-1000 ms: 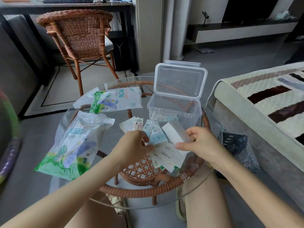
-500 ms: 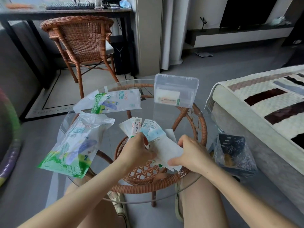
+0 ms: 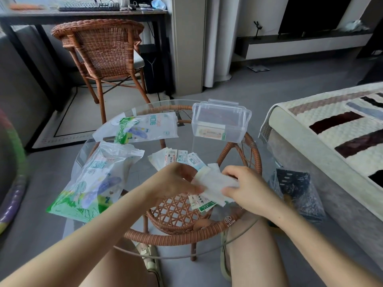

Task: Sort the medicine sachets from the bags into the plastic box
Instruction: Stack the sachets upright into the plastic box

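L hand & R hand, fingers curled, both pinch white sachets above table.

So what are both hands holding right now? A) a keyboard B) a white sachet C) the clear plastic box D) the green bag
B: the left hand and right hand both pinch a white sachet between them above the glass table, while the plastic box and the green bag lie untouched.
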`<control>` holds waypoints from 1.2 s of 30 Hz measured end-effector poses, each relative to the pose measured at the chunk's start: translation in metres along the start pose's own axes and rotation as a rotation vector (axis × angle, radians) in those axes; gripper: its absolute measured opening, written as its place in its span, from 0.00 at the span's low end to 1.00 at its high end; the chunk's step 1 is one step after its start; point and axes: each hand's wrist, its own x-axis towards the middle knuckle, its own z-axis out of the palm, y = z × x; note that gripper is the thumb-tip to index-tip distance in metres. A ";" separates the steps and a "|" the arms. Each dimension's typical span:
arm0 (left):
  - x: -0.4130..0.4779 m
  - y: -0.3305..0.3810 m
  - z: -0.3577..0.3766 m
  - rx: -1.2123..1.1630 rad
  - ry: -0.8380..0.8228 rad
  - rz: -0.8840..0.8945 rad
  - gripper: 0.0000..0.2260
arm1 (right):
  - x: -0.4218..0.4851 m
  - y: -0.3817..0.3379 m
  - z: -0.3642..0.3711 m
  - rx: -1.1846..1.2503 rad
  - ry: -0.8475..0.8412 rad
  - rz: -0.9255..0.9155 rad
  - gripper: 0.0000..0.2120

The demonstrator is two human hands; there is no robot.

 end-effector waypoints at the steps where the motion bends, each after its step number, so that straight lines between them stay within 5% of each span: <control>1: 0.000 0.001 0.000 0.051 0.007 0.061 0.09 | -0.002 -0.001 -0.006 -0.054 0.025 -0.036 0.12; 6: 0.006 -0.003 0.014 0.209 0.000 0.240 0.14 | -0.007 0.004 -0.011 -0.362 0.059 -0.126 0.09; 14: 0.014 -0.014 0.029 0.412 0.173 0.390 0.05 | -0.010 0.017 0.003 -0.289 0.060 -0.149 0.03; 23: 0.020 0.012 0.016 -0.085 0.156 0.331 0.06 | 0.009 0.024 -0.029 0.603 0.082 0.047 0.09; 27: 0.030 0.038 0.000 -0.034 0.045 0.323 0.08 | 0.023 0.027 -0.045 0.765 0.155 0.086 0.09; 30: 0.056 0.056 -0.022 0.377 0.361 0.430 0.09 | 0.037 0.027 -0.060 0.824 0.275 0.129 0.08; 33: 0.105 0.070 -0.053 0.439 0.760 0.283 0.13 | 0.055 0.024 -0.080 0.858 0.392 0.154 0.07; 36: 0.145 0.078 -0.068 0.301 0.678 0.020 0.21 | 0.074 0.019 -0.096 0.831 0.484 0.143 0.03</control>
